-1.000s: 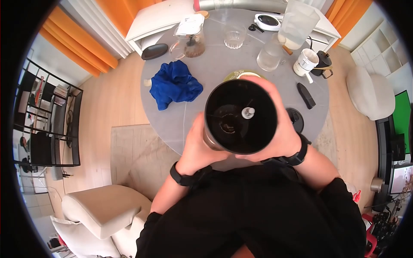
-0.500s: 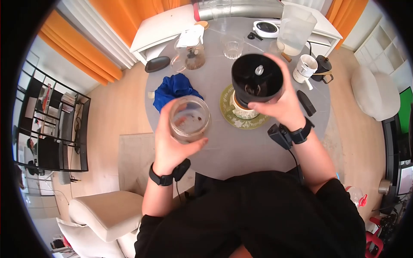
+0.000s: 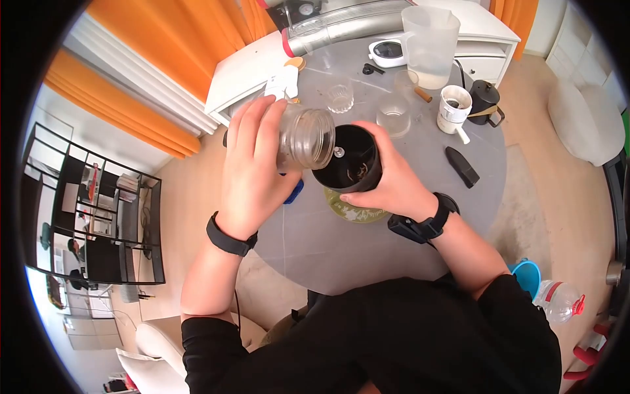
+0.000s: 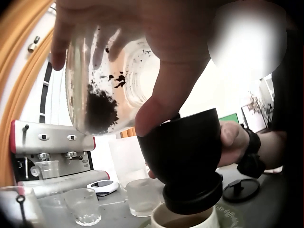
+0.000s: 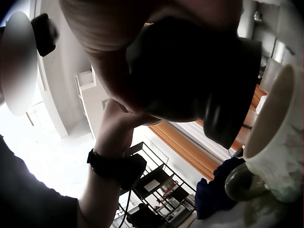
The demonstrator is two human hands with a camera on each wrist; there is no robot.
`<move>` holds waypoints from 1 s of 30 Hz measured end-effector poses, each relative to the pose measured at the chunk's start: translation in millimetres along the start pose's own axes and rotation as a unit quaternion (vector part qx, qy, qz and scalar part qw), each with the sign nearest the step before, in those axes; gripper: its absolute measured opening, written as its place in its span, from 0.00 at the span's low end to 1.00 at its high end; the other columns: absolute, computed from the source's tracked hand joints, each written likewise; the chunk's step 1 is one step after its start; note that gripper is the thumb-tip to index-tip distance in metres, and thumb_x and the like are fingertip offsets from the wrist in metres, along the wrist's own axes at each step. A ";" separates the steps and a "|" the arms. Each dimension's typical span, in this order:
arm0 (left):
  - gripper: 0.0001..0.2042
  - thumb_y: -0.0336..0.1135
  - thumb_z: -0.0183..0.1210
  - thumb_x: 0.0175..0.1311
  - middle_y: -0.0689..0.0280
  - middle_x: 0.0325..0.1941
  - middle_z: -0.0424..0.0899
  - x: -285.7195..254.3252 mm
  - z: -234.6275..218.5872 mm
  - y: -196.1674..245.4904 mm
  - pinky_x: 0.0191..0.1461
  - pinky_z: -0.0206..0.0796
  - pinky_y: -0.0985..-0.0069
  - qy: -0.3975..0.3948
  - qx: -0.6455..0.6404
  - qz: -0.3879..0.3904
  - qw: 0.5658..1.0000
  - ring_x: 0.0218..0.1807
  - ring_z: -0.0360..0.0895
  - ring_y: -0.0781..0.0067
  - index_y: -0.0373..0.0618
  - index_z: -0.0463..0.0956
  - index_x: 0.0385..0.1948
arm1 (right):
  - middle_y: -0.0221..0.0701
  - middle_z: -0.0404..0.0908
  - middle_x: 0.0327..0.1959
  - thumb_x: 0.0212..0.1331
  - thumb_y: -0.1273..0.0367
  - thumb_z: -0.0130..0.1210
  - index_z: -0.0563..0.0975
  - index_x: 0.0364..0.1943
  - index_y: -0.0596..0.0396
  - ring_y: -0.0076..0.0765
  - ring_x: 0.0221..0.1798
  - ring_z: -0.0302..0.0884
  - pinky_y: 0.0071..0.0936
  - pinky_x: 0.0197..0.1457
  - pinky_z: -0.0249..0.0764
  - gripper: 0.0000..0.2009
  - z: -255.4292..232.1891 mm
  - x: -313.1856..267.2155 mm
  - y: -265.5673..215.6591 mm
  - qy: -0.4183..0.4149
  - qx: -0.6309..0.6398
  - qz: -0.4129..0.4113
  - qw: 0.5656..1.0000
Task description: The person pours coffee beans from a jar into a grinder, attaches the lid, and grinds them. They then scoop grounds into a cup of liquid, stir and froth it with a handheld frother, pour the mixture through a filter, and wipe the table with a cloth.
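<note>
Jar (image 3: 307,136) tilts above the table (image 3: 308,253), my left hand's (image 3: 252,148) fingers wrapped around its body, mouth facing the stiff-looking black cup (image 3: 351,164) my right hand (image 3: 399,178) clasps. Slick and breakable, probably light, it wants a broad grip round the wall. Mug (image 4: 213,219) crowds below; pitcher (image 3: 430,52) stands by the far edge.

Jar (image 3: 305,139) looks like smooth, glossy clear glass; cup (image 3: 346,164) at its 4 o'clock (head view), matt black plastic. Pitcher (image 3: 430,49) at table's (image 3: 341,256) 1 o'clock: cloudy plastic.
</note>
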State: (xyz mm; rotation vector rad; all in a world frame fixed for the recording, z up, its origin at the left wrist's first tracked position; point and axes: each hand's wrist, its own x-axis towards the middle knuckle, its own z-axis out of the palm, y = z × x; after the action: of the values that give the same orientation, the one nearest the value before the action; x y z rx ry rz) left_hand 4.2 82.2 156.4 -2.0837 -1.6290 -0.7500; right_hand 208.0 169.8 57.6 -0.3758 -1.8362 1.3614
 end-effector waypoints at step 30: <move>0.27 0.23 0.62 0.51 0.66 0.64 0.76 60.9 -21.0 30.3 0.60 0.74 0.62 -0.046 0.290 0.379 0.878 0.66 0.73 0.57 0.52 0.77 0.57 | 0.41 0.71 0.63 0.40 0.69 0.75 0.57 0.70 0.56 0.42 0.67 0.70 0.36 0.71 0.65 0.49 0.5 1.5 17.7 0.032 0.010 -0.035 0.999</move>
State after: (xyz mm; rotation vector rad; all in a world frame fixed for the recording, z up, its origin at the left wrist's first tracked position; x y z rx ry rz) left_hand 41.0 108.4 211.5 -2.0384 -0.7748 0.1026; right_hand 202.8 177.1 42.3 -0.3364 -1.7661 1.3053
